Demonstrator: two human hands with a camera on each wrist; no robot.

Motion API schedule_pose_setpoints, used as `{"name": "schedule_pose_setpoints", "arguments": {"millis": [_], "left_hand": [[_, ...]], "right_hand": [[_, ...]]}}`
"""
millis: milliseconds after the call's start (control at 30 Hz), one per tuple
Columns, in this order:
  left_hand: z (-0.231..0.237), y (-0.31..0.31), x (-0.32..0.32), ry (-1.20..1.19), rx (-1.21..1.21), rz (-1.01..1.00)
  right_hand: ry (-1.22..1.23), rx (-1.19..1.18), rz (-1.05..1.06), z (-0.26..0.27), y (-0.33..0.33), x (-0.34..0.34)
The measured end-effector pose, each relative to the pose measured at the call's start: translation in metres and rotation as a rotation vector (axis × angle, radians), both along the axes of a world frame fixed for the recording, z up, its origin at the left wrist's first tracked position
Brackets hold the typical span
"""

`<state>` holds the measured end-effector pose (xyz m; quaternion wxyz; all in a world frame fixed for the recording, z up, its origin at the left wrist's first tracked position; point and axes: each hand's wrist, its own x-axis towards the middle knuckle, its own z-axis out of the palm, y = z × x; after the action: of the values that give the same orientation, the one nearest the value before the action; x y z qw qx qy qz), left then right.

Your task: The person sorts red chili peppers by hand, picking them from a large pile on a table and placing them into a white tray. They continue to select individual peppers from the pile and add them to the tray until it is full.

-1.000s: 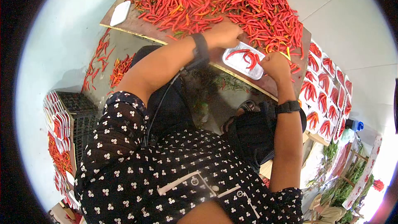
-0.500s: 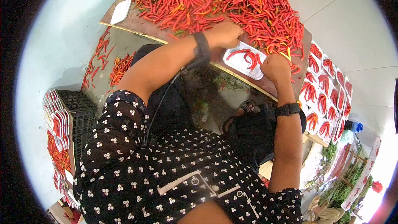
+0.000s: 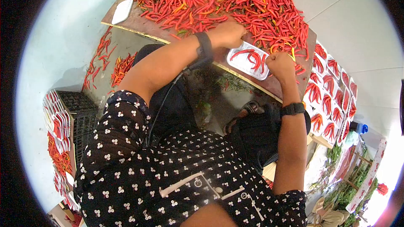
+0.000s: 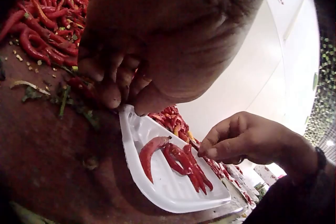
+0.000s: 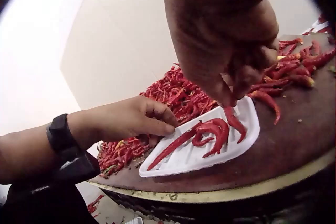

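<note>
A white foam tray (image 3: 246, 70) lies near the table's front edge with several red chili peppers (image 5: 215, 132) in it. At its left end, my left hand (image 3: 229, 35) has curled fingers and pinches the rim, thumb over the edge. My right hand (image 3: 281, 65) is over the opposite end, its fingertips pinching the top of a chili pepper (image 5: 235, 124) whose lower part hangs into the tray beside the others. In the left wrist view, another red chili (image 4: 83, 86) and green stem bits lie close to the left fingers.
A big heap of red chilies (image 3: 227, 0) covers the back of the brown table (image 3: 155, 27). One white tray (image 3: 122, 11) lies at the far left corner. Filled trays (image 3: 328, 101) are ranged on the right. Below left stand a black crate (image 3: 84, 113) and stacked trays (image 3: 57, 120).
The chili under my right fingertips now shows more fully inside the tray's right end, beside the others. My left hand stays at the tray's left end.
</note>
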<state>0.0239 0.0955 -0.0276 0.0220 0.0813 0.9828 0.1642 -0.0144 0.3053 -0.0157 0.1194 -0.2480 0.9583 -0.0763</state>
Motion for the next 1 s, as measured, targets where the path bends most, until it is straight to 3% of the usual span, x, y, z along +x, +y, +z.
{"name": "schedule_pose_setpoints", "arguments": {"millis": [133, 300, 400, 600, 1000], "left_hand": [[-0.001, -0.001, -0.001, 0.005, 0.012, -0.015], [-0.004, -0.002, -0.001, 0.033, 0.002, -0.036], [-0.004, -0.002, 0.0, 0.036, -0.002, -0.047], [-0.007, -0.003, -0.002, 0.055, -0.004, -0.07], [-0.013, -0.003, -0.003, 0.085, 0.023, -0.08]], "right_hand": [[0.007, 0.037, -0.002, -0.006, -0.004, -0.002], [-0.043, 0.011, -0.168, -0.004, -0.009, 0.003], [0.034, -0.001, -0.027, 0.006, -0.011, 0.008], [0.072, -0.095, -0.04, 0.001, -0.011, 0.01], [0.137, -0.035, 0.007, -0.002, -0.017, 0.008]]}}
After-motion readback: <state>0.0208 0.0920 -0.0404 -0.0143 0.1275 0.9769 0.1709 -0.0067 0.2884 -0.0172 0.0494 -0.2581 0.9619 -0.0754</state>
